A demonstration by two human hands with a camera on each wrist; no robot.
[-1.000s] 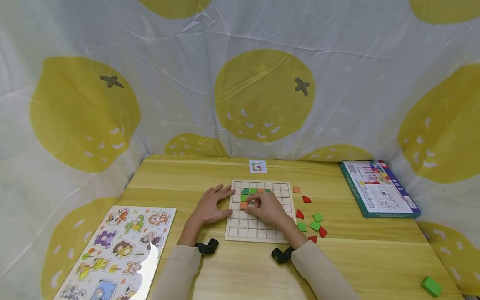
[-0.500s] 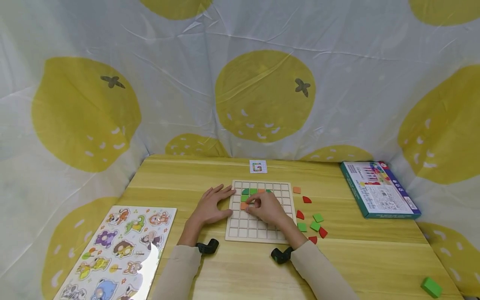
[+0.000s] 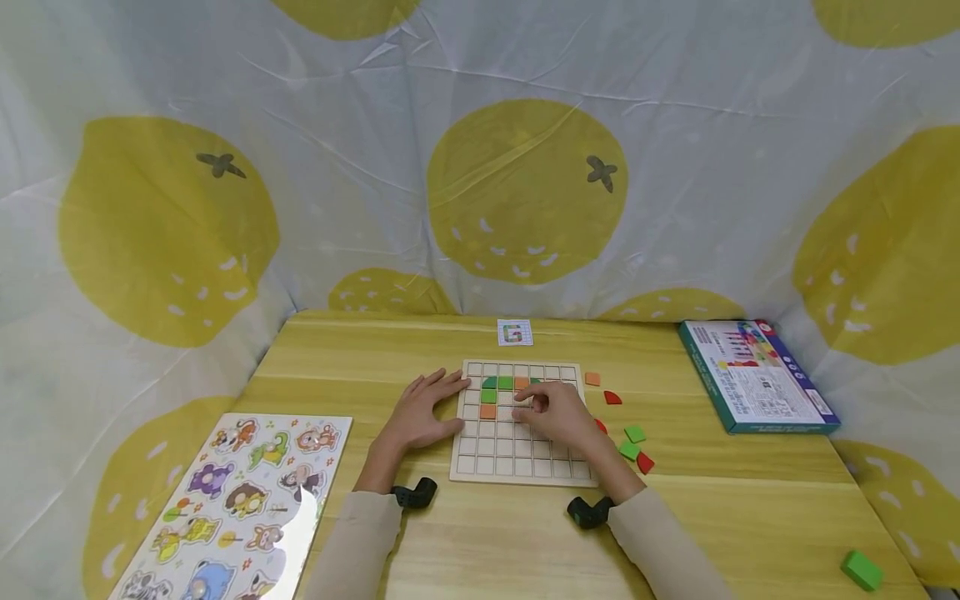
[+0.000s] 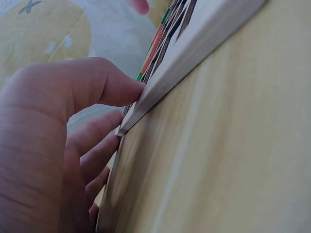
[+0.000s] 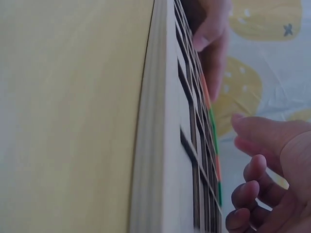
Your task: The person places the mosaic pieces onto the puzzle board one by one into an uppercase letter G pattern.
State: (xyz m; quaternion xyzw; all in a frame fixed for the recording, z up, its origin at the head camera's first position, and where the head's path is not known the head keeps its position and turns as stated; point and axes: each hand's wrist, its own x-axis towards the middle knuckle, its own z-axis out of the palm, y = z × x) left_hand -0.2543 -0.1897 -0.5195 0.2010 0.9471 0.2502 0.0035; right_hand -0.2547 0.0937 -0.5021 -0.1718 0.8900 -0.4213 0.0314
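Note:
In the head view a wooden grid board lies mid-table. Several coloured tiles sit in its cells, among them an orange square tile with a green square tile just above it. My left hand rests along the board's left side; the left wrist view shows its thumb and fingertips against the edge, fingers spread and relaxed. My right hand hovers over the right half of the board. Its fingers are loosely bent, and nothing shows between them in the right wrist view. It partly covers the green tile at the row's right end.
Right of the board lie loose tiles, including an orange square, a red quarter-circle and a green square. A pattern card lies behind the board. An animal puzzle is at left, a flat box at right.
My right hand has left the orange tile and moved right across the board, uncovering the tiles at left. The left hand has stayed in place.

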